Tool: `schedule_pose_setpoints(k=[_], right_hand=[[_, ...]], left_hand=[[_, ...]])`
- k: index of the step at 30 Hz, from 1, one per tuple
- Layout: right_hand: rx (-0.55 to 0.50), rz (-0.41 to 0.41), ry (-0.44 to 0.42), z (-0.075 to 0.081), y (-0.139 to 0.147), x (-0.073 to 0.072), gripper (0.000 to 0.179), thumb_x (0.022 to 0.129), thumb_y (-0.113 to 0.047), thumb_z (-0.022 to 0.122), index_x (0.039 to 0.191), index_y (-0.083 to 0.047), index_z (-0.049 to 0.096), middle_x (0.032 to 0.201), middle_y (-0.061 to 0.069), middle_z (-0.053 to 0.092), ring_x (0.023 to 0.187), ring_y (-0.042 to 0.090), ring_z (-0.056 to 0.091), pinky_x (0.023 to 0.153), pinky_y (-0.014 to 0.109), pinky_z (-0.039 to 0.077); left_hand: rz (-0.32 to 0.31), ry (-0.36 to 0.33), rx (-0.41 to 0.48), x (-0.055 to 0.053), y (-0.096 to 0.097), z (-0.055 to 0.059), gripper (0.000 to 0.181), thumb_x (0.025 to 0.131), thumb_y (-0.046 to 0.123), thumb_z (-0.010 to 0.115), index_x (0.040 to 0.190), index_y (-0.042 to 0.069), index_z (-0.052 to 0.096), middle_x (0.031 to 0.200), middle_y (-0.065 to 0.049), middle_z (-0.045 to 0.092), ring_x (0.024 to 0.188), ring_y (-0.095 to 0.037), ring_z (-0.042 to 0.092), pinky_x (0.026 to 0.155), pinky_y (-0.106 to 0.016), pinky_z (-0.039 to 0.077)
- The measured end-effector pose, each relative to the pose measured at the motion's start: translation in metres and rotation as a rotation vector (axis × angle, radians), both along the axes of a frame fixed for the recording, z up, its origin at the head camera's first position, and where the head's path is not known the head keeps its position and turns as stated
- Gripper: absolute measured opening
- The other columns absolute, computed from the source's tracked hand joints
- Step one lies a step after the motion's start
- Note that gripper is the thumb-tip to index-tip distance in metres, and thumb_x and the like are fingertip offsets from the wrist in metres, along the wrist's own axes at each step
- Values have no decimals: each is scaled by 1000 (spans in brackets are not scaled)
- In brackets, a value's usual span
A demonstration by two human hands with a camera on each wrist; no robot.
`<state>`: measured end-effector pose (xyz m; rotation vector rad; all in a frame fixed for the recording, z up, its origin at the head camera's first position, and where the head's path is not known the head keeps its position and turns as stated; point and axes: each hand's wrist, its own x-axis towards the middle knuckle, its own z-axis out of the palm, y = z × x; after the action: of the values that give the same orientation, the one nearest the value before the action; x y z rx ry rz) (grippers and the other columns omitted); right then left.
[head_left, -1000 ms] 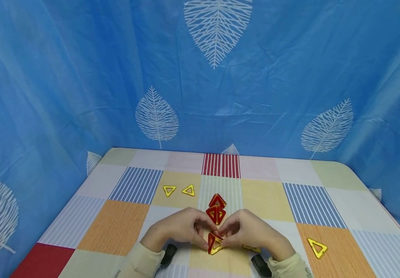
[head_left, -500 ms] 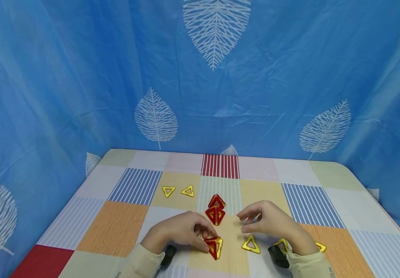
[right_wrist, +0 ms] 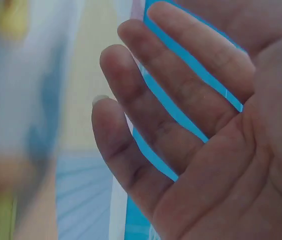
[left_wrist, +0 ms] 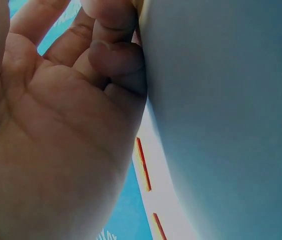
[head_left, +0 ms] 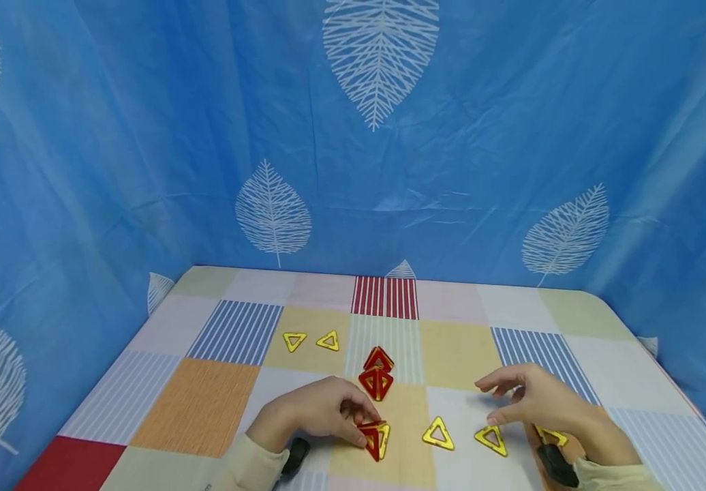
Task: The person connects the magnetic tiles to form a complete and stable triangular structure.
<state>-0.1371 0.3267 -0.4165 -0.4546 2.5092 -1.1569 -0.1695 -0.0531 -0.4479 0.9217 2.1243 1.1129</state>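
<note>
My left hand grips a small structure of red and yellow triangle tiles on the front middle of the table, thumb at its near left side and fingers behind. In the left wrist view that hand's palm fills much of the picture and the tiles are hidden. Off to the right, my right hand holds nothing; its fingers are spread, as the right wrist view shows. Its thumb overlaps the top of a yellow triangle tile. A second yellow tile lies between the hands, and another is partly hidden below the right wrist.
Behind the held tiles stand red tile pyramids, a nearer one and a farther one. Two yellow triangle tiles lie at the back left. The patchwork cloth covers the table, and a blue leaf-print curtain surrounds it.
My right hand has let go of the red and yellow tiles and moved right, over the loose yellow tiles. The left hand still holds the structure, which has turned slightly.
</note>
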Motion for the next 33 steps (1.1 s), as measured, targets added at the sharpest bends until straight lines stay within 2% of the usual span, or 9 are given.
schedule_pose_setpoints(k=[8,11,15,18,20,22,26,29,33], right_hand=[[-10,-72,-94,-2,80,28,55,84,-15,83,126,12,62,118,25,66,91,8,63,73,31,54],[-39,-73,-122,-8,98,35,55,86,-11,81,127,17,58,118,24,67,91,8,64,73,31,55],[-119,-20,-147,-22,108,41,53,89,-6,77,128,21,54,118,0,72,92,9,65,75,29,55],[-145,19,-127,-30,111,43,51,89,-3,76,127,22,53,116,-20,69,92,8,65,75,26,54],[-130,25,-98,-34,111,43,50,88,-3,77,125,21,55,115,-24,67,91,7,64,74,25,53],[-87,16,-63,-36,109,42,49,87,-6,78,124,20,58,114,-23,68,88,6,63,72,25,53],[26,-15,-24,-37,103,39,50,87,-15,80,123,15,63,112,-4,72,84,3,60,70,26,52],[79,-52,-53,-36,100,37,52,86,-26,81,122,10,67,111,11,70,86,-1,58,70,26,52],[89,-96,-90,-36,96,38,54,85,-33,81,120,7,69,109,13,67,82,0,54,67,26,49]], left_hand=[[34,4,-24,2,2,1,16,81,15,86,93,20,77,76,8,62,67,-5,51,62,-21,42],[46,13,-27,2,2,1,15,80,16,87,89,20,75,74,8,61,65,-5,51,62,-21,42],[49,12,-21,2,2,1,15,80,16,87,87,20,74,74,8,61,66,-4,52,63,-22,44],[52,4,-18,2,2,0,15,81,16,87,87,20,74,74,8,61,66,-4,52,63,-22,44],[58,-2,-20,1,2,-1,15,81,15,87,87,20,73,74,7,61,66,-5,52,64,-22,44],[66,-7,-25,1,2,-1,15,81,16,87,87,20,73,74,7,61,67,-5,52,64,-22,43],[70,-4,-26,2,2,-1,16,80,16,87,86,20,73,75,7,61,66,-5,53,64,-22,44],[66,4,-18,2,3,-1,16,80,16,87,86,19,72,75,8,61,66,-4,53,63,-22,44],[65,3,-14,3,3,0,17,79,16,88,86,19,72,75,7,61,66,-4,53,63,-21,44]])
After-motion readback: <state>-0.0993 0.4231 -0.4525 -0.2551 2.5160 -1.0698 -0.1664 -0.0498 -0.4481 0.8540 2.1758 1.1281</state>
